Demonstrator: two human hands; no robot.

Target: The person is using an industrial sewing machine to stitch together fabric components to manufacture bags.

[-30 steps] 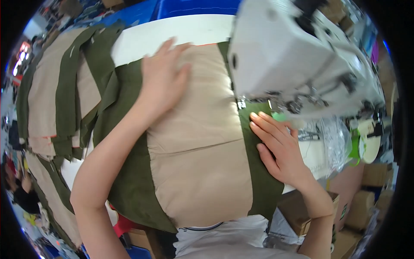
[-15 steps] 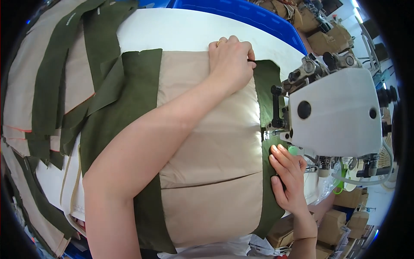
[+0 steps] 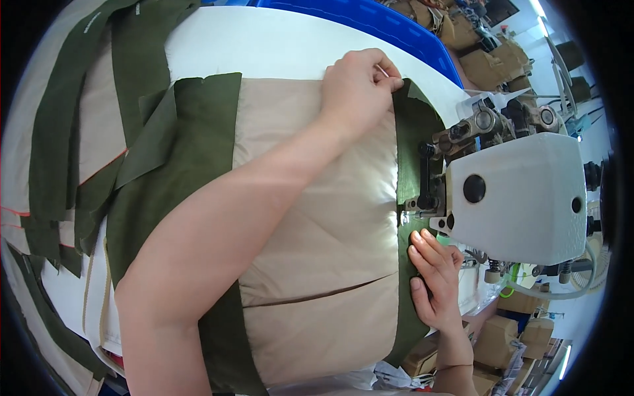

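A beige fabric panel with dark green side pieces lies on the white table. Its right green strip runs beneath the presser foot of a white sewing machine. My left hand reaches across to the far edge, its thumb and fingers pinched on the fabric panel where beige meets green. Just on the near side of the presser foot, my right hand rests on the green strip, fingers stretched out flat and thumb apart. A slanting fold crosses the beige part near me.
More green and beige fabric pieces lie heaped at the left, some hanging over the table edge. A blue plastic bin stands beyond the white tabletop. Cardboard boxes sit on the floor at the right.
The view has shifted, so the machine appears lower. My left hand's fingertips have moved toward the panel's far right corner and pinch its edge. My right hand stays flat near the presser foot.
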